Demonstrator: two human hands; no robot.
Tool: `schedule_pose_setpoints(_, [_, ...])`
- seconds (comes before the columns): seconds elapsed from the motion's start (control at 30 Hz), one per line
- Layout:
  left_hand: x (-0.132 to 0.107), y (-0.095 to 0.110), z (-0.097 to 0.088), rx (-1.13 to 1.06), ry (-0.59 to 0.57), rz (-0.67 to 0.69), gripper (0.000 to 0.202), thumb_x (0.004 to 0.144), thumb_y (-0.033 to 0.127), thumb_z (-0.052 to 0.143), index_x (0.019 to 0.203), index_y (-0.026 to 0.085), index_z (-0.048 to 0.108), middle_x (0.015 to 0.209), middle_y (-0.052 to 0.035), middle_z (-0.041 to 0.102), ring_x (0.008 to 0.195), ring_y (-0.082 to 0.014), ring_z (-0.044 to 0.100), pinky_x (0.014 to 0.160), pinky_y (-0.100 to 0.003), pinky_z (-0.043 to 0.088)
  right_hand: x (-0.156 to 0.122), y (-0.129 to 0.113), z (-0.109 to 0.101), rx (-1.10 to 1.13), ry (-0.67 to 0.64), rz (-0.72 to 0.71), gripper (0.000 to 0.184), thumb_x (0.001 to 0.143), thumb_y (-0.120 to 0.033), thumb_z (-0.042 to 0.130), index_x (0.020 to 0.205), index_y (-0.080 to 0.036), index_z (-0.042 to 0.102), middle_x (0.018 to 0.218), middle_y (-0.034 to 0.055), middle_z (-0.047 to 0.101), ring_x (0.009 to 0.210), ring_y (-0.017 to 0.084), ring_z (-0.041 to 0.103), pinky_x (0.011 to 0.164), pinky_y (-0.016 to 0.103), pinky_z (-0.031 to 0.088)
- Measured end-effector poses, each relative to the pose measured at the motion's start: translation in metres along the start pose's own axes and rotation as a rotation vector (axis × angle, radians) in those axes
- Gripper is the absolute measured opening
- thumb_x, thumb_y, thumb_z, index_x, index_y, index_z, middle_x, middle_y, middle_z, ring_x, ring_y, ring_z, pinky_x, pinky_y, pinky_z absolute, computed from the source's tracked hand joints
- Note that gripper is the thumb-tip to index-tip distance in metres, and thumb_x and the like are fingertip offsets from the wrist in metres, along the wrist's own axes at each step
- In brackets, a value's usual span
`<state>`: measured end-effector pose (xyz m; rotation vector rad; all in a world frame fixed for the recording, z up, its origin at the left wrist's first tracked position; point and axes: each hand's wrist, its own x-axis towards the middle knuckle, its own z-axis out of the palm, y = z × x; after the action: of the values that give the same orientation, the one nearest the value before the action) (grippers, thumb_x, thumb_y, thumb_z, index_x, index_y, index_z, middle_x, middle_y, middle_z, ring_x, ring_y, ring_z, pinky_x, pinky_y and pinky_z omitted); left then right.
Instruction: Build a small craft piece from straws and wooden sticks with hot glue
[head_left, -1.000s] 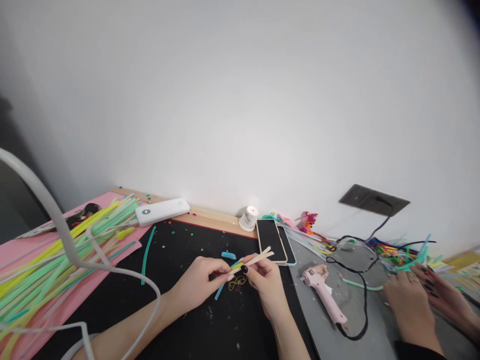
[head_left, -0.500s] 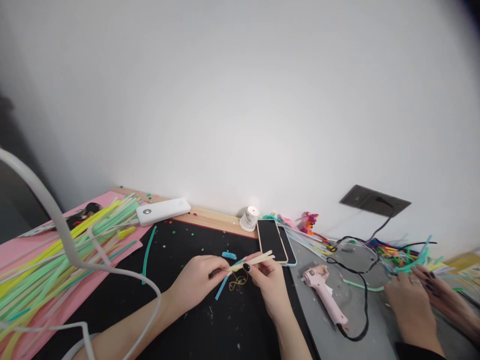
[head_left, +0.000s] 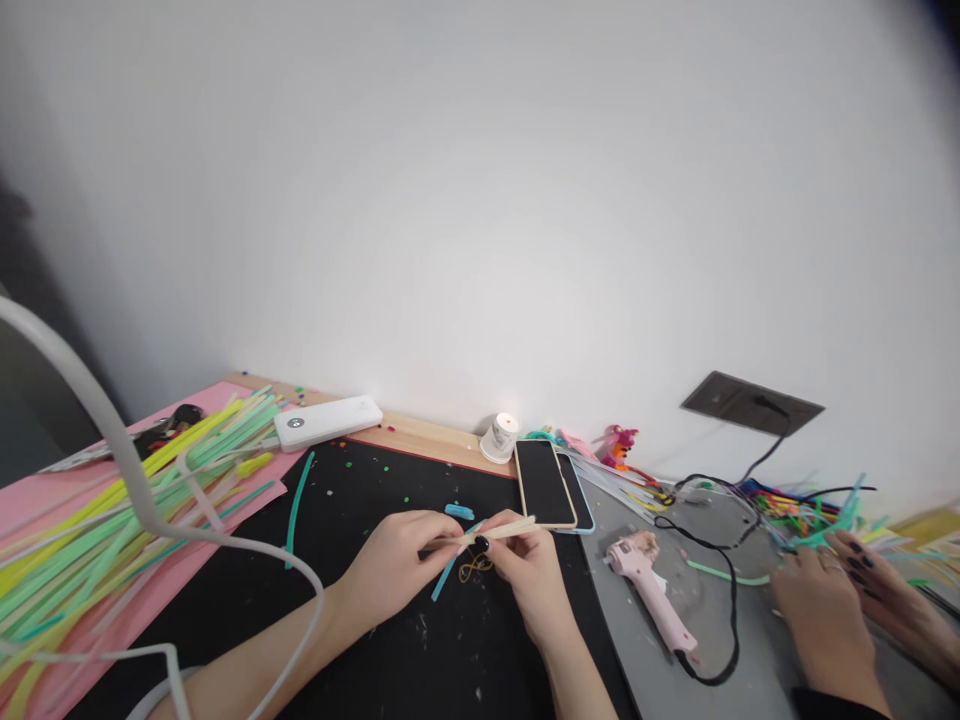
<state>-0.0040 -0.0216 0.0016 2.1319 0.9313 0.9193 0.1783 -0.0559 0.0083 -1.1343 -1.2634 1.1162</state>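
Note:
Cream pipe cleaners (head_left: 517, 527) lie between my two hands over the black mat (head_left: 375, 650). My left hand (head_left: 397, 555) pinches them at one end, thumb against forefinger. From the other side my right hand (head_left: 521, 560) grips them, and their pale ends stick out past its fingers toward the phones. Just under the fingertips lie a thin looped yellowish cord (head_left: 474, 570) and a blue pipe cleaner (head_left: 444, 580), partly covered by the hands. A short, folded light-blue piece (head_left: 459, 511) rests behind them on the mat.
Many pipe cleaners (head_left: 172, 490) lie on pink sheets at left, beside a white power bank (head_left: 328, 422). A paper cup (head_left: 499, 438) and phones (head_left: 545, 482) stand behind. At right are a pink glue gun (head_left: 651, 590), its black cable, and another person's hands (head_left: 825, 600). A white tube (head_left: 112, 430) crosses the left foreground.
My hands have drawn closer together. The cream pipe cleaners have shifted slightly left and down, with my right hand's fingers now farther left along them.

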Motion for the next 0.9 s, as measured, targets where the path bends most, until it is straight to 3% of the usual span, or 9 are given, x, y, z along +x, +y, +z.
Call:
schedule_pose_setpoints(0.33, [-0.001, 0.0, 0.001, -0.01, 0.006, 0.0, 0.013, 0.084, 0.023, 0.054, 0.079, 0.021, 0.065, 0.078, 0.001, 0.068, 0.072, -0.0131, 0.061, 0.067, -0.02, 0.043, -0.001, -0.001, 0.005, -0.007, -0.038, 0.013, 0.008, 0.072, -0.024, 0.072, 0.076, -0.017, 0.07, 0.066, -0.0005, 0.059, 0.056, 0.01, 0.042, 0.055, 0.022, 0.033])
schedule_pose_setpoints(0.5, [-0.001, 0.002, 0.0, -0.06, 0.013, -0.051, 0.015, 0.084, 0.024, 0.053, 0.08, 0.019, 0.066, 0.076, 0.0002, 0.067, 0.067, -0.0128, 0.06, 0.063, -0.02, 0.043, -0.001, -0.002, -0.005, 0.016, 0.005, -0.009, 0.016, 0.069, -0.019, 0.072, 0.085, -0.021, 0.07, 0.057, -0.0062, 0.043, 0.053, 0.008, 0.032, 0.051, 0.021, 0.028])
schedule_pose_setpoints(0.67, [0.002, 0.006, -0.002, -0.138, -0.041, -0.067, 0.015, 0.082, 0.024, 0.054, 0.077, 0.018, 0.068, 0.071, 0.0006, 0.067, 0.064, -0.0126, 0.059, 0.059, -0.019, 0.042, -0.002, -0.01, -0.017, 0.098, -0.033, -0.018, 0.027, 0.067, -0.019, 0.074, 0.093, -0.023, 0.069, 0.069, -0.0033, 0.051, 0.057, 0.009, 0.038, 0.052, 0.02, 0.032])
schedule_pose_setpoints(0.9, [0.001, 0.005, 0.0, -0.143, -0.083, -0.035, 0.016, 0.081, 0.026, 0.056, 0.077, 0.018, 0.07, 0.069, 0.0013, 0.067, 0.062, -0.012, 0.058, 0.059, -0.02, 0.041, -0.003, -0.016, -0.024, 0.1, -0.086, -0.117, 0.013, 0.07, -0.017, 0.072, 0.081, -0.023, 0.069, 0.082, -0.0009, 0.052, 0.066, 0.011, 0.045, 0.058, 0.021, 0.037])
